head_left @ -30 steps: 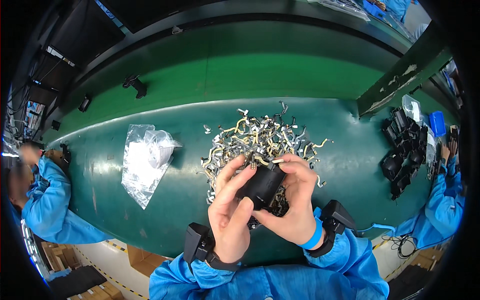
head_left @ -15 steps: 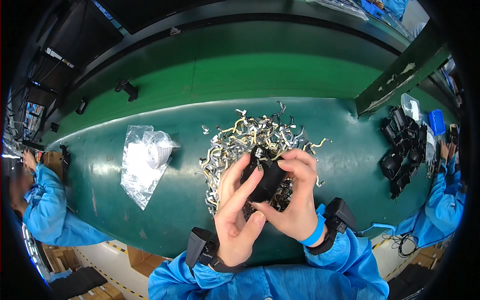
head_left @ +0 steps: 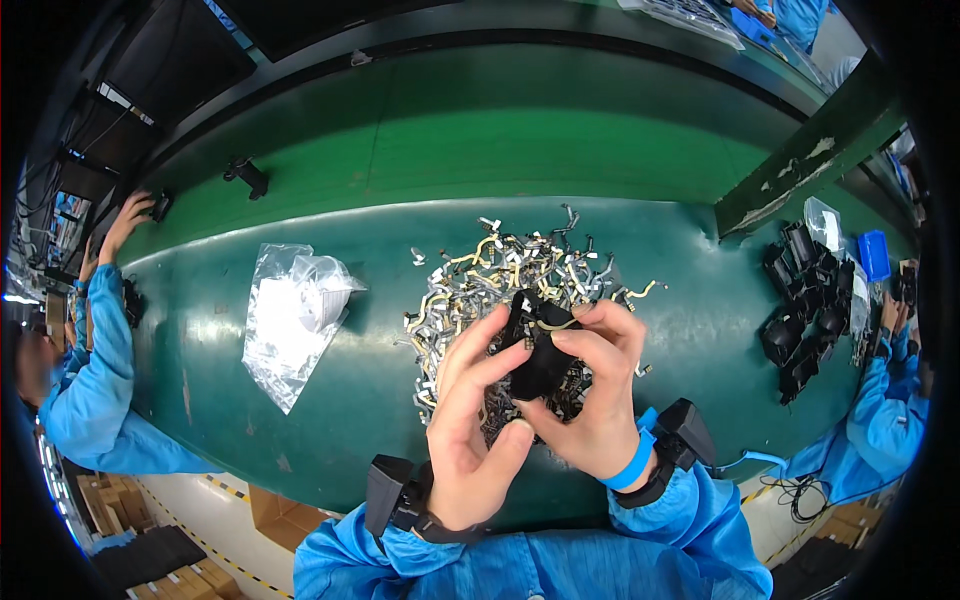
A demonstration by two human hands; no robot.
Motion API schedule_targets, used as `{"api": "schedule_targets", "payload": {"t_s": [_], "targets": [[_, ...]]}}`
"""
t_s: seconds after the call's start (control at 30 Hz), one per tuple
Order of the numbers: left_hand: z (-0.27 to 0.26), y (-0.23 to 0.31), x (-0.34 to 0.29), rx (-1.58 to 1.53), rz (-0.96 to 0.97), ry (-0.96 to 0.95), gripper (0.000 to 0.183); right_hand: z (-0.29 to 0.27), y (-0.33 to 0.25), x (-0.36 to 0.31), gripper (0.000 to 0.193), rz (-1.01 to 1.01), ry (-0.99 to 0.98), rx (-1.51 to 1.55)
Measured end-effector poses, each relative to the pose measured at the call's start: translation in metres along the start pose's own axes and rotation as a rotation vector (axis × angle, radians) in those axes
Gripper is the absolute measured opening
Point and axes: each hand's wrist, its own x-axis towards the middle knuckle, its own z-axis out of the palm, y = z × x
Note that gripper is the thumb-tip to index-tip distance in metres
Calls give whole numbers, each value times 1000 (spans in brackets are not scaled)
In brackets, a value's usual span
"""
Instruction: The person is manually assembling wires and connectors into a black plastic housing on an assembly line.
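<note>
Over the middle of the table I hold a black plastic housing [head_left: 543, 368] between both hands. A short, pale flat cable [head_left: 556, 325] runs across its upper end. My left hand [head_left: 474, 425] has its fingertips on the housing's left side, near a small connector at the cable's end; its thumb stands away from the housing. My right hand [head_left: 596, 400] grips the right side, thumb below, with its upper fingertips by the cable. Beneath the hands lies a pile of short cables with small connectors [head_left: 470, 275]. The housing's underside is hidden.
Clear plastic bags [head_left: 295, 320] lie to the left. On the right are several black housings [head_left: 800, 300] and a blue bin [head_left: 873, 257]. A green post [head_left: 800, 165] rises at the back right. Co-workers sit at both sides; the left one's hand [head_left: 128, 220] reaches to the ledge.
The housing has tilted slightly in my hands, and my right fingers have shifted along the cable. The co-worker on the left has raised an arm toward a small black object on the ledge.
</note>
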Motion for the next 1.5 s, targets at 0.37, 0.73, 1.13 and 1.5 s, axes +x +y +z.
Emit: {"api": "schedule_targets", "payload": {"t_s": [0.37, 0.73, 1.13, 1.5], "targets": [[16, -7, 0, -98, -47, 124, 57, 7, -11, -7, 71, 12, -91, 199], [8, 0, 0, -116, -69, 152, 54, -35, -4, 13, 46, 213, -114, 279], [7, -5, -1, -152, -134, -84, 56, -37, 7, 16, 20, 392, -119, 446], [1, -3, 0, -107, -159, -123, 55, -44, -3, 20, 19, 176, -219, 84]]}}
